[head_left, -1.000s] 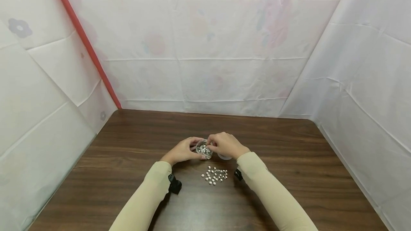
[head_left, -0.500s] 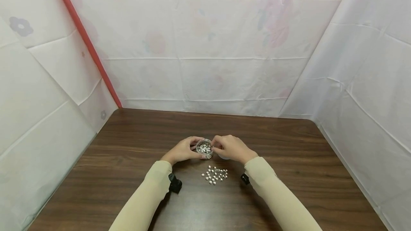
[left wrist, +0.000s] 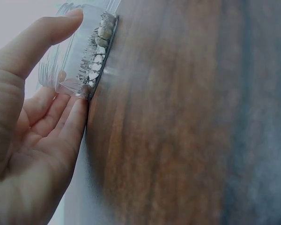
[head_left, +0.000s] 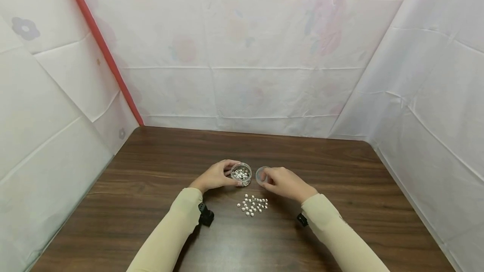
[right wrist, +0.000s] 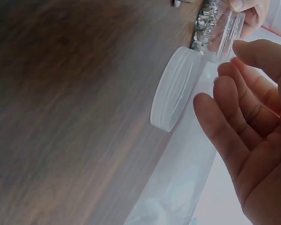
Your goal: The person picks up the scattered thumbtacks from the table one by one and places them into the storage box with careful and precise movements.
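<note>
A clear round jar (head_left: 247, 164) stands on the table, with many small silver pieces (left wrist: 96, 61) heaped at its bottom. My left hand (head_left: 215, 176) grips its side, thumb across the near wall and fingers around the far one. To the jar's right lies a clear, shallow round lid (right wrist: 171, 93), hollow side up. Over this lid hovers my right hand (head_left: 288, 183), fingers loosely bent and apart, with nothing visible between them. In the right wrist view its fingertips (right wrist: 203, 102) are clear of the lid.
In front of the jar, small shiny silver domes (head_left: 255, 210) lie scattered in a loose patch on the dark wooden table (head_left: 159, 158). White patterned cloth (head_left: 242, 53) hangs behind and on both sides. A red strip (head_left: 102, 49) runs down the left corner.
My right hand has drawn back from the jar's mouth to the right and toward me, uncovering the jar's opening and much of the lid. The left hand keeps its hold on the jar.
</note>
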Demonstrator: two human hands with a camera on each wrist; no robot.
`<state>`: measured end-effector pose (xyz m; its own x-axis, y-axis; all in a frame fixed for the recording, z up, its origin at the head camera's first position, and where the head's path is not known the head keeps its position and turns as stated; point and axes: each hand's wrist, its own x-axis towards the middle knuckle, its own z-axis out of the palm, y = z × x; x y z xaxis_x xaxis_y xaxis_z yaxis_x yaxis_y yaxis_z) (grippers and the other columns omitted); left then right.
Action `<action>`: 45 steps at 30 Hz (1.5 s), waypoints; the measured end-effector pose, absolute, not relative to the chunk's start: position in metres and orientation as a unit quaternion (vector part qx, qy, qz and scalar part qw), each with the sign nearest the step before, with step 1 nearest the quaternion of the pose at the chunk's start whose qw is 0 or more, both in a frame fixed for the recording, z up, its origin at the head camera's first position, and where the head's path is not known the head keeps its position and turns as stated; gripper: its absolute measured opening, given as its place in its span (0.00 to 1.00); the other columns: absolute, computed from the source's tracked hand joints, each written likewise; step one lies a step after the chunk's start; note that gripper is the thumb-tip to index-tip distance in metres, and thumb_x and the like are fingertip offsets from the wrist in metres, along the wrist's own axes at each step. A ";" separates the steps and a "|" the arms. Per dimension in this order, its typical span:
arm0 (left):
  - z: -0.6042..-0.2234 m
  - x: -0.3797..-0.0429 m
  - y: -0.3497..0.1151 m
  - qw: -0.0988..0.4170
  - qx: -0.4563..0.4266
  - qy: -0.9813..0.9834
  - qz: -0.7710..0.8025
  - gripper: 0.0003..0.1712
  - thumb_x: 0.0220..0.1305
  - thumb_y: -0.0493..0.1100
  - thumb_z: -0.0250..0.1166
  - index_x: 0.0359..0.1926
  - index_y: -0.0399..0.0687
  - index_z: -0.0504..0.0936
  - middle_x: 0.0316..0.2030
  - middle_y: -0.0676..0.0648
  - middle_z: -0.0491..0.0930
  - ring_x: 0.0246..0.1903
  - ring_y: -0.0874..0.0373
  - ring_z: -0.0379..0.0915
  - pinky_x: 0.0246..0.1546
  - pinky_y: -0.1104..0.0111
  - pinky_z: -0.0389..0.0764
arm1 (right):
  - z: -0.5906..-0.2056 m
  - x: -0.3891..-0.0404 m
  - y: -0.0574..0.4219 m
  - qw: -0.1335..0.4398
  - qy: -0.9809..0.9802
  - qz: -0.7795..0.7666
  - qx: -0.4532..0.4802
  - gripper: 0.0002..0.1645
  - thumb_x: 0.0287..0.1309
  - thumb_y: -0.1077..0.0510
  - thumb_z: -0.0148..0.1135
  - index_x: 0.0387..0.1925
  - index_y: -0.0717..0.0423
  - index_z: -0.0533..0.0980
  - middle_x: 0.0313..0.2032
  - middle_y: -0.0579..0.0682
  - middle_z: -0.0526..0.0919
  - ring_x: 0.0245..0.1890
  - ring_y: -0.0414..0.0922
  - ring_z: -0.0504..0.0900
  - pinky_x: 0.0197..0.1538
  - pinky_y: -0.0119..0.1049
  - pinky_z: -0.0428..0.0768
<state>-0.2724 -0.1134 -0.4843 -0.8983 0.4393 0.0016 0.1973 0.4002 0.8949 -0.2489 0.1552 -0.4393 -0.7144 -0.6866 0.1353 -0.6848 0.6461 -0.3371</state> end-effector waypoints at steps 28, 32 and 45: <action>-0.461 -0.257 -0.110 0.125 0.202 0.823 0.516 0.41 0.47 0.42 0.74 0.62 0.41 0.67 0.58 0.38 0.69 0.59 0.49 0.63 0.61 0.55 0.69 | -0.457 -0.220 0.163 0.007 0.902 -0.167 -0.398 0.04 0.53 0.59 0.65 0.30 0.46 0.77 0.23 0.35 0.75 0.22 0.30 0.69 0.24 0.26 0.75; -0.465 -0.259 -0.110 0.122 0.202 0.825 0.513 0.41 0.47 0.43 0.75 0.62 0.42 0.68 0.58 0.38 0.69 0.58 0.49 0.64 0.61 0.56 0.69 | -0.457 -0.219 0.163 -0.001 0.904 -0.157 -0.397 0.04 0.54 0.59 0.65 0.29 0.46 0.77 0.25 0.36 0.77 0.22 0.30 0.70 0.24 0.27 0.76; -0.485 -0.271 -0.112 0.111 0.189 0.834 0.507 0.41 0.41 0.51 0.77 0.59 0.54 0.71 0.55 0.49 0.72 0.55 0.61 0.66 0.58 0.64 0.72 | -0.459 -0.221 0.165 0.004 0.904 -0.168 -0.393 0.04 0.55 0.58 0.65 0.28 0.45 0.77 0.22 0.34 0.74 0.20 0.30 0.68 0.22 0.27 0.73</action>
<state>-0.2708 -0.1123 -0.4845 -0.9042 0.4271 0.0072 0.2030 0.4147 0.8870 -0.2212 0.1649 -0.4591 -0.6903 -0.7128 0.1244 -0.7099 0.6340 -0.3068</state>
